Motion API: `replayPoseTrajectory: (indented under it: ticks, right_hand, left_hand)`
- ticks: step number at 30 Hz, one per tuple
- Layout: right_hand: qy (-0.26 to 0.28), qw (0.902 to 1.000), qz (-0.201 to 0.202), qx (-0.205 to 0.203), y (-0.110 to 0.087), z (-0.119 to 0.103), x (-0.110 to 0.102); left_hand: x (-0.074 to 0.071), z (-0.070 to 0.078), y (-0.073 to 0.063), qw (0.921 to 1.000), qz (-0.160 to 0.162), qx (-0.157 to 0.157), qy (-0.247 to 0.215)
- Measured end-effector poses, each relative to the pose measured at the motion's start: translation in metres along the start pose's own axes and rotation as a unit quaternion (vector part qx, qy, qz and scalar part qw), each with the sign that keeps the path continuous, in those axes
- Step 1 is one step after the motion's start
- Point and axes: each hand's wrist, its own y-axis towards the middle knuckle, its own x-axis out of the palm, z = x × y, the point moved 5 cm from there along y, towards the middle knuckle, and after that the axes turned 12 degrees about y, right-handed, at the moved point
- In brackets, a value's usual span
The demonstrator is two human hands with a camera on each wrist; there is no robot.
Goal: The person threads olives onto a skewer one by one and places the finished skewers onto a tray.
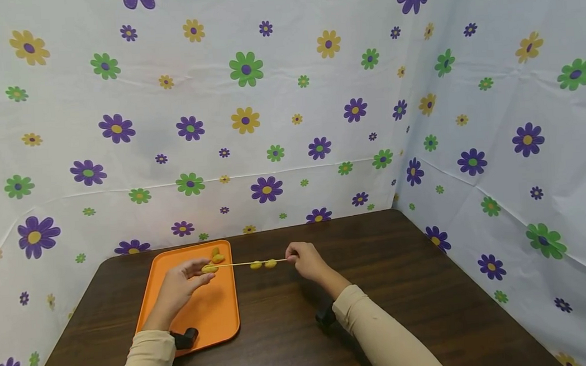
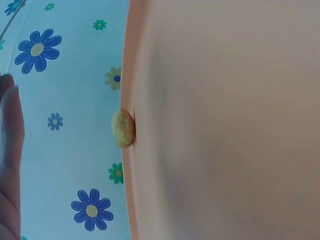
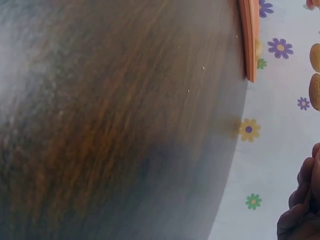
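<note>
Over the orange tray (image 1: 215,313), my left hand (image 1: 176,290) pinches a yellow, oval, bead-like piece (image 1: 210,269) between thumb and fingers. A thin yellow string (image 1: 241,264) runs straight from there to my right hand (image 1: 309,261), which pinches its other end over the dark table. Between the hands, two more yellow oval pieces (image 1: 263,264) sit side by side along the string, nearer the right hand. The right wrist view shows this pair (image 3: 315,91) above the curled right fingers (image 3: 302,200). In the left wrist view only part of the left hand (image 2: 10,145) appears.
Loose yellow pieces (image 1: 218,258) lie near the tray's far right corner; one piece (image 2: 123,128) shows at the tray edge in the left wrist view. The brown wooden table (image 1: 380,289) meets a flower-printed white cloth (image 1: 271,151) behind and on the right.
</note>
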Motion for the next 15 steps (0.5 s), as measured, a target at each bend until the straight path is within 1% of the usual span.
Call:
replayPoseTrajectory:
  ticks: [4,7,11,15]
  right_hand:
    - [-0.005,1.0,-0.002,0.002,0.0,-0.0012,-0.0019]
    - [-0.012,0.9999,-0.003,0.005,-0.0008,-0.002,-0.0029]
    - [-0.021,0.9997,-0.004,0.011,-0.0018,-0.002,-0.0034]
    - [-0.039,0.9992,-0.003,0.009,-0.0021,-0.0018,-0.0027]
  left_hand:
    - [-0.0008,0.0006,-0.0001,0.9999,0.009,-0.013,0.007]
    - [0.0007,0.0005,0.0001,0.9997,0.009,-0.023,0.001]
    - [0.0033,0.0007,0.0004,0.9996,0.012,-0.027,0.002]
    - [0.0058,-0.0001,0.0004,0.9995,0.008,-0.031,0.001]
